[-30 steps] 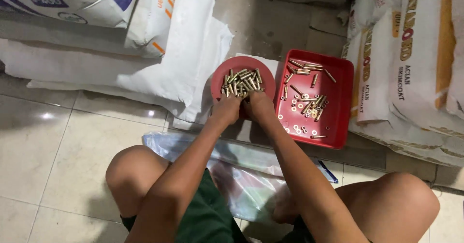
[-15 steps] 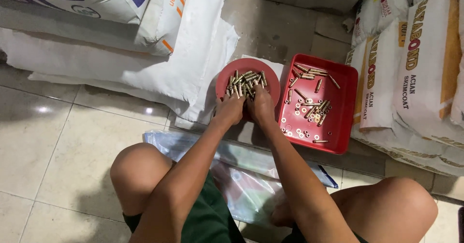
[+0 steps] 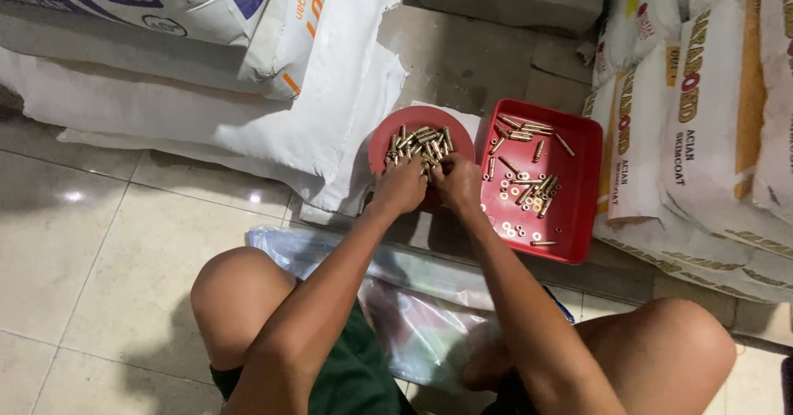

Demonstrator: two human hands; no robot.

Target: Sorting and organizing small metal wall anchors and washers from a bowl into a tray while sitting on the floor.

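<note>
Room to move: the round red dish (image 3: 382, 137) sits on a grey step, squeezed between white sacks (image 3: 273, 126) and a square red tray (image 3: 583, 184). The open tile floor (image 3: 107, 250) is on the left.
Shapes: the small brass pieces (image 3: 421, 144) are short, shiny tubes piled in the dish. More tubes and little rings lie in the tray.
Left hand (image 3: 401, 187): at the near rim of the dish, fingers curled into the pile.
Right hand (image 3: 457, 180): just beside it, fingers bent and pressed together on the tubes. I cannot tell what they pinch.
</note>
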